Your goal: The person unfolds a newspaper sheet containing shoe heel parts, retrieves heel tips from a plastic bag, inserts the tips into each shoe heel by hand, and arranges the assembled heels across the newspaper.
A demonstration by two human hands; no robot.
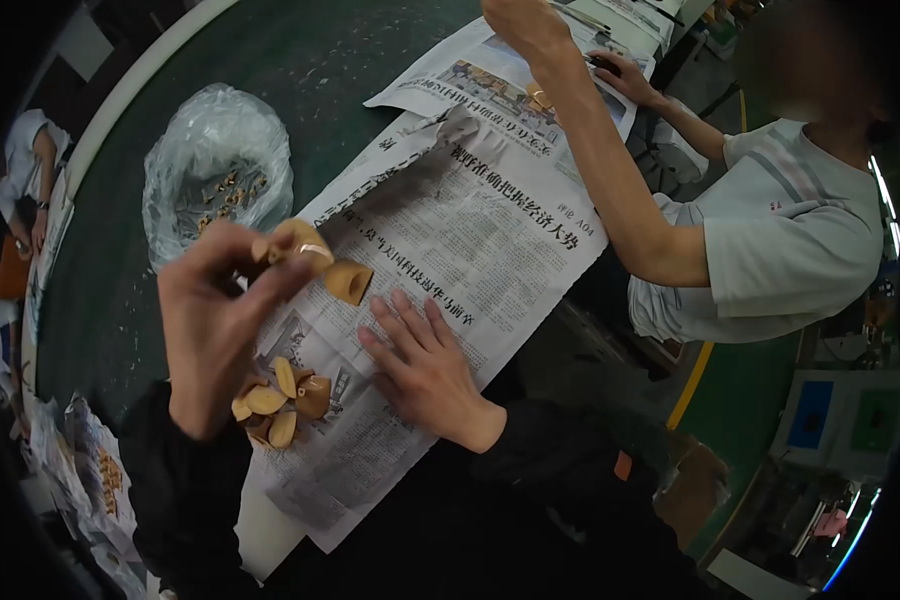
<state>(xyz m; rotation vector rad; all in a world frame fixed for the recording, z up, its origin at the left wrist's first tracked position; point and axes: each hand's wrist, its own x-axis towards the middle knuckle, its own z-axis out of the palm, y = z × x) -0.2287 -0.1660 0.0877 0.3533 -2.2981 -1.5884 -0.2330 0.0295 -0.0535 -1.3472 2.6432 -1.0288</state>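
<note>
My left hand [215, 305] is raised over the newspaper [400, 290], its thumb and fingers pinched on a tan, rounded piece [305, 240] with a shiny edge. A second tan, hollow-looking piece [348, 283] shows just beyond the fingertips; I cannot tell if it touches the paper. With fingers stretched out, my right hand [425, 370] lies flat on the newspaper, holding nothing. A small pile of tan, curved pieces [282, 405] sits on the paper below my left hand. What these pieces are made of or belong to is not clear.
Beyond my left hand, a clear plastic bag [220, 150] with small gold-coloured bits stands on the green table [340, 60]. At the right a co-worker's arm [615, 170] reaches over another newspaper. More plastic and small golden pieces [110, 480] lie at lower left, near other people.
</note>
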